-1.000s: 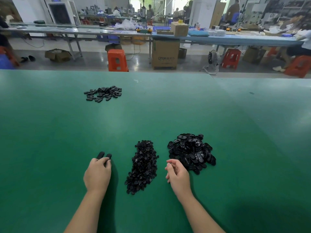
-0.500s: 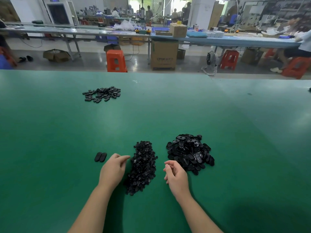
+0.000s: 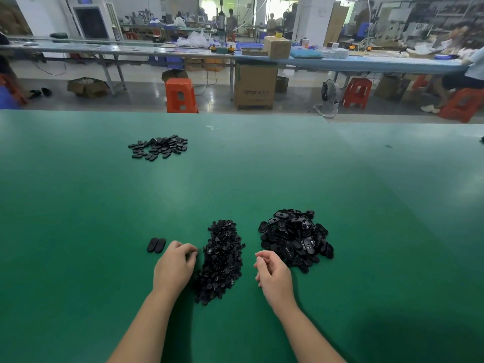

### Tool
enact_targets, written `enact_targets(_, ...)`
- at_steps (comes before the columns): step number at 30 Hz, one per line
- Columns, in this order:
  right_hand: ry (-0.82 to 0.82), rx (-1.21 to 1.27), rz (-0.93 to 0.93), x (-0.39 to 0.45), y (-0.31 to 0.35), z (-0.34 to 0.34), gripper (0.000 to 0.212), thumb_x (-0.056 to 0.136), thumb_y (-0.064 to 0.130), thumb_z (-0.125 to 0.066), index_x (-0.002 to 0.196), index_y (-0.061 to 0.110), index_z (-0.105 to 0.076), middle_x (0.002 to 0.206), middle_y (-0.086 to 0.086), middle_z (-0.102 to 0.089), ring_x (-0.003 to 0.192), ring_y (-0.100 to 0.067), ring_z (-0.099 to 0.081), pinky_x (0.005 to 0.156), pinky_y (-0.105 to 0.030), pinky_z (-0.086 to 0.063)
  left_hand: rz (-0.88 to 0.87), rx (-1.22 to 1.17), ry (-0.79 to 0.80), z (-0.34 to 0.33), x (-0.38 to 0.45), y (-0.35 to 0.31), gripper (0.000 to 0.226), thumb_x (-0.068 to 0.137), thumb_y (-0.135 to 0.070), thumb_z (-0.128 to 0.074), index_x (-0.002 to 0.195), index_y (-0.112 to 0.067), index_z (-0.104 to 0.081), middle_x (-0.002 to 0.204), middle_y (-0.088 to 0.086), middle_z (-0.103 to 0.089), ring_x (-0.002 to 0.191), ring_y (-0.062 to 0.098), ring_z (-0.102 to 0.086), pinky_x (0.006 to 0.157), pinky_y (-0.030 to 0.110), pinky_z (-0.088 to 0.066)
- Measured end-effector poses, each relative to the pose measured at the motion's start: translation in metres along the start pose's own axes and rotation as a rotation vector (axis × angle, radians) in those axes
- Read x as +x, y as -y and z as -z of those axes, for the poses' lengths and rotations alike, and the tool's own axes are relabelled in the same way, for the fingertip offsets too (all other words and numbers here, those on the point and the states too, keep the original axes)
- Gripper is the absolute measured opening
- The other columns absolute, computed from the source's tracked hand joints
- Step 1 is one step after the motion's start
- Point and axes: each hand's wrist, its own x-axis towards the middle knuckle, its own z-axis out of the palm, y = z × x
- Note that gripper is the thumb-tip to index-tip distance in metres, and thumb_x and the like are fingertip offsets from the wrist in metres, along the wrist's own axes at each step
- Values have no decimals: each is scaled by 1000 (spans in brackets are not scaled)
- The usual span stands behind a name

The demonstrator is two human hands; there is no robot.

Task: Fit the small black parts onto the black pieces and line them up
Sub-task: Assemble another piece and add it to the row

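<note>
Since a second ago the left hand (image 3: 174,268) has left the two oval black pieces (image 3: 156,244) it was touching and come across to the left edge of the heap of small black parts (image 3: 222,260). Those two pieces now lie side by side on the green table (image 3: 78,231), just beside the hand's knuckles. Half a second ago the hand was already at the heap, and it has barely shifted since.

No tray or bin holds anything here; everything lies loose on the table in heaps. The larger black pieces (image 3: 294,238) form a pile to the right of the small parts, and a flat scatter of finished pieces (image 3: 158,147) sits well apart at the far left.

The left hand's fingers (image 3: 190,251) are curled, their tips at the heap's edge; whether they pinch a part I cannot tell. The right hand (image 3: 273,273) rests between the two near heaps, its fingers loosely curled and holding nothing visible, much as in both earlier frames.
</note>
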Motion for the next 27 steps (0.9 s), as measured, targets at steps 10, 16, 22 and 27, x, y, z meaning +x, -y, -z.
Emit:
enact_targets(10,-1,4,3,-1,3,0,16,102,12,-55,97,22,-67,84,-12,-70,60,-4,-56,57,-18,-50,19,36,-1,-1,3,2,12,97,-33,-63,100,-31,-74,96,-14,-53,79,7,-54,63,26,-39)
enact_targets(16,10,-19,8,-1,2,-1,17,102,13,-55,96,24,-67,84,-11,-70,59,-3,-56,56,-17,-49,42,-135,-57,-6,-1,-6,8,96,-26,-64,88,-25,-64,89,-10,-63,66,5,-55,59,28,-43)
enact_targets(22,19,-31,-12,1,1,-2,18,102,13,-55,96,25,-66,83,-8,-70,58,-2,-56,57,-19,-50,115,-406,-201,-16,-21,-7,14,95,-17,-63,84,-25,-61,69,-9,-64,53,10,-57,49,24,-43)
enact_targets(27,104,-100,-57,10,7,1,16,103,17,-54,97,27,-66,86,-8,-68,63,-8,-53,60,-26,-49,92,-400,-219,-19,-17,-5,18,96,-10,-61,111,-12,-72,100,-1,-73,87,16,-66,77,32,-51)
